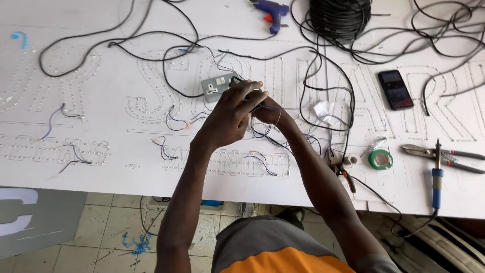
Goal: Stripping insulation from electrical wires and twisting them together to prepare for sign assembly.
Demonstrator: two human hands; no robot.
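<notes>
Both hands are held together above the large white sign board surface (101,167), which is marked with outlined letters filled with rows of small points. The left hand (230,117) lies uppermost, its fingers closed around a bundle of thin blue and white wires (267,107); the wires are pinched at the fingertips. The right hand (268,114) is largely hidden beneath the left, and it is seen only to be curled about the same wires; how tightly it grips cannot be told. The wires emerge on the right side of the hands and trail downward and rightward toward the board, so that their long axis runs roughly from the fingertips toward the lower right. The left hand is the nearer of the two to the free wire ends. A grey rectangular socket box (218,86) lies just beyond the fingertips, close to them, though contact cannot be told. Well apart to the right lie a dark mobile phone (395,89), a roll of green tape (380,159), a pair of metal pliers (439,154) and a blue-handled soldering iron (437,174). A blue glue gun (272,11) and a coil of black cable (339,17) rest at the far edge.
</notes>
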